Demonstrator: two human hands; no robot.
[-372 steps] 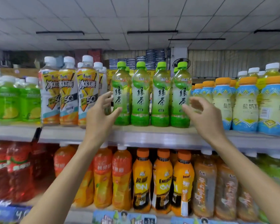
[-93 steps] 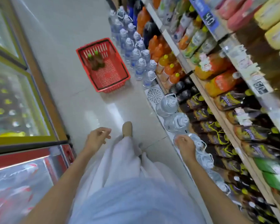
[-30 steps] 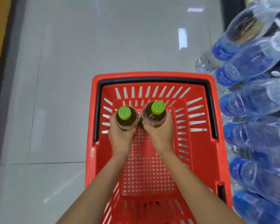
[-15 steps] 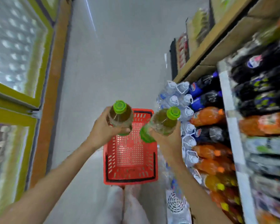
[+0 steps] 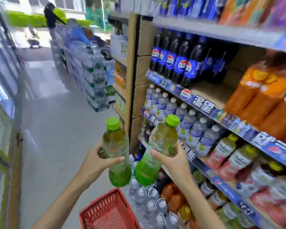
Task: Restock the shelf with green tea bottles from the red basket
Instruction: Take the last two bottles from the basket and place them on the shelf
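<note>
My left hand [image 5: 96,160] grips one green tea bottle [image 5: 116,152] with a lime cap, held nearly upright in mid-air. My right hand [image 5: 172,158] grips a second green tea bottle [image 5: 155,152], tilted so its cap leans right toward the shelves. The two bottles almost touch at their green bases. The red basket [image 5: 108,210] stands on the floor below my hands, only its far corner in view, and nothing shows inside that part. The drinks shelf [image 5: 203,108] runs along my right side.
Shelves on the right hold dark cola bottles [image 5: 177,61], white-capped clear bottles [image 5: 183,119], orange drinks [image 5: 262,100] and mixed bottles below. Water bottles [image 5: 147,200] stand on the floor beside the basket. Stacked water packs [image 5: 92,80] line the aisle ahead. A glass-fronted cooler [image 5: 2,121] flanks the left.
Both hands lifted the two green tea bottles out of the basket and raised them. My view swung up from the basket to the aisle and the shelves on the right.
</note>
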